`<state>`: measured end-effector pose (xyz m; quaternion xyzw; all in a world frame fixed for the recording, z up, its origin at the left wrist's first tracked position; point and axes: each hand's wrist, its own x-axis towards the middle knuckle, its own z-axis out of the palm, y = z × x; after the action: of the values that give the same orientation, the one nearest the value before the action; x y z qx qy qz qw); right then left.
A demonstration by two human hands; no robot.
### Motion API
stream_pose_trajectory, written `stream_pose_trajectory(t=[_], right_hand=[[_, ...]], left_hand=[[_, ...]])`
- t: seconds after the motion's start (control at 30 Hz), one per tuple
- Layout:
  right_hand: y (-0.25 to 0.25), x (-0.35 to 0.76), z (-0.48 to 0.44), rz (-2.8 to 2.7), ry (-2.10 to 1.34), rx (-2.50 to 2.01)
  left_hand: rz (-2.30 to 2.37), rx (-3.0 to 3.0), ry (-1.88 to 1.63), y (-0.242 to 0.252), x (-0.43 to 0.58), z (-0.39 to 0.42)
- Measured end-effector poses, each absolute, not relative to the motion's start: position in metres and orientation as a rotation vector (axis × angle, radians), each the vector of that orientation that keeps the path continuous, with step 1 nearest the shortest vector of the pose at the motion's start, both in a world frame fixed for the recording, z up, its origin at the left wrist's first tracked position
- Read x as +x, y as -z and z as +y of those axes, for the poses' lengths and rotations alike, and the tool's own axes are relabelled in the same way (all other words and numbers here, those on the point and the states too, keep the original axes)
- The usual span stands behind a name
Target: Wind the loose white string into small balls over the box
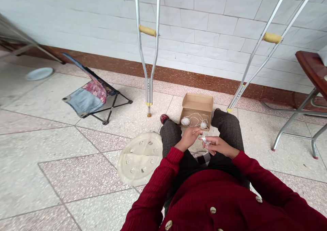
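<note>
My left hand (pixel 191 137) reaches in over my lap with its fingertips pinched together at a white string (pixel 200 131). Close beside it, my right hand (pixel 216 145) has its fingers curled around a small white, partly shiny piece (pixel 205 139); its exact kind is too small to make out. Just beyond both hands, an open cardboard box (pixel 197 103) stands on the floor between my feet. Inside it lie two balls of white string, one on the left (pixel 185 121) and one on the right (pixel 203 125), with loose strands looping between them.
A round pale plastic lid with holes (pixel 141 158) lies left of my legs. Two metal crutches, one ahead (pixel 149 91) and one to the right (pixel 240 89), lean by the wall. A folding chair (pixel 87 96) stands left; a metal-legged chair (pixel 293 122) stands right.
</note>
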<state>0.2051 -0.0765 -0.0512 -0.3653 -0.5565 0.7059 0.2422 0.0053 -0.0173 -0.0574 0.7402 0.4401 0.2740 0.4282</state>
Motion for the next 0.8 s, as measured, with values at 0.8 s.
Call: stream_pose_trajectory(t=[0.8], right_hand=[[0.004, 0.232, -0.044, -1.465, -1.805, -0.974]], left_hand=[[0.978, 1.686, -0.556, 0.046, 0.014, -0.045]])
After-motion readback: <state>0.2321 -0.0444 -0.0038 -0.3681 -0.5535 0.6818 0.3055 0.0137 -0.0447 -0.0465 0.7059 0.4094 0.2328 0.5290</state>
